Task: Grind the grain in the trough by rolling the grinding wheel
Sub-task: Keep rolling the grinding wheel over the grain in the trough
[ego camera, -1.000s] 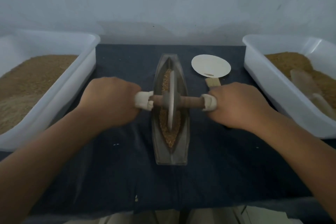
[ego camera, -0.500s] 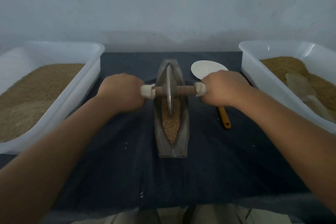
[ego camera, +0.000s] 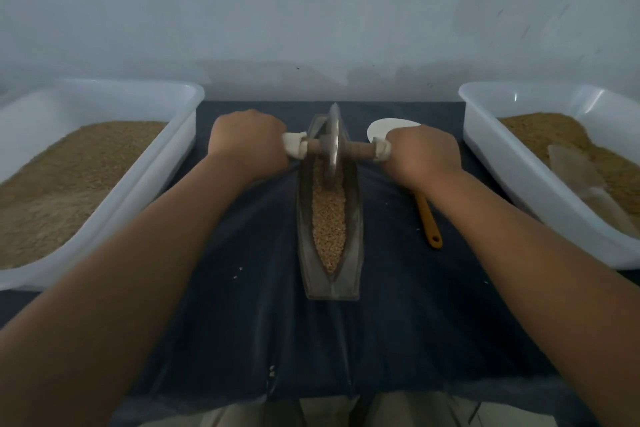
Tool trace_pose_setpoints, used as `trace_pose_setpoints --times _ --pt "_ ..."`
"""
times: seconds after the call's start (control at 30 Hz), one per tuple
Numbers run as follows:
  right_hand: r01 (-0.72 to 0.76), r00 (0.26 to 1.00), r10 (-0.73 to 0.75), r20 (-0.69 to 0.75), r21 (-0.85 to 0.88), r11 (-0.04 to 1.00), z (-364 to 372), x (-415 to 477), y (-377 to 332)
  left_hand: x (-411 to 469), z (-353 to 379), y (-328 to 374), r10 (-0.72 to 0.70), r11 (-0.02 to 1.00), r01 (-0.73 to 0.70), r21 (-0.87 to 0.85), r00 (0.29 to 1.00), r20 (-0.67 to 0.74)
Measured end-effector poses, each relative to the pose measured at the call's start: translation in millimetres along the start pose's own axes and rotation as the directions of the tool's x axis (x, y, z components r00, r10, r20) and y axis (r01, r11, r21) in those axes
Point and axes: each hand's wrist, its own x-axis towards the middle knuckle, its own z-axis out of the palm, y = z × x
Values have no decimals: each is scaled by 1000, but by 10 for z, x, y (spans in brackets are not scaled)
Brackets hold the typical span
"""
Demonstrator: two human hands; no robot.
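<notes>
Near the front edge of a dark cloth [ego camera: 242,340], stray kernels [ego camera: 272,371] lie short of the narrow metal trough [ego camera: 330,284], with its grain [ego camera: 329,218] heaped along the channel. Farther up, the grinding wheel [ego camera: 333,146] stands at the trough's far tip. The left hand [ego camera: 247,142] and right hand [ego camera: 422,152] are each clenched round a white-wrapped end of its axle. From there the wheel could ride over the tip, or a skewed pull could tilt it and spill grain. A left tub [ego camera: 104,102] and right tub [ego camera: 540,100] of grain flank the scene.
</notes>
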Motion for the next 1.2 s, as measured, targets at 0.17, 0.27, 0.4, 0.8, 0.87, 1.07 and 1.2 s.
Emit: trace_pose_setpoints --times 0.17,0.27,0.4,0.8,0.87,1.07,1.2 --pt "76 955 -75 286 8 997 -245 -471 98 -487 -89 -68 102 993 -88 -78 976 193" --pt "115 919 -149 366 114 987 -414 -781 134 -765 -89 -136 179 980 -157 -125 965 193" --pt "45 910 -74 408 80 996 -277 -536 118 -464 -47 -86 155 988 -154 -17 978 140" --pt "42 934 -50 354 30 999 -215 -294 80 -266 -125 -90 128 989 -98 -110 943 308" --pt "90 873 -127 470 102 991 -316 -572 123 -539 -181 -117 192 979 -156 -130 919 345" --pt "43 964 -40 263 -4 999 -205 -412 64 -302 -87 -120 144 987 -112 -114 936 322" --pt "-4 999 5 45 -13 1000 -106 29 13 136 -13 -101 35 997 -21 -73 981 193"
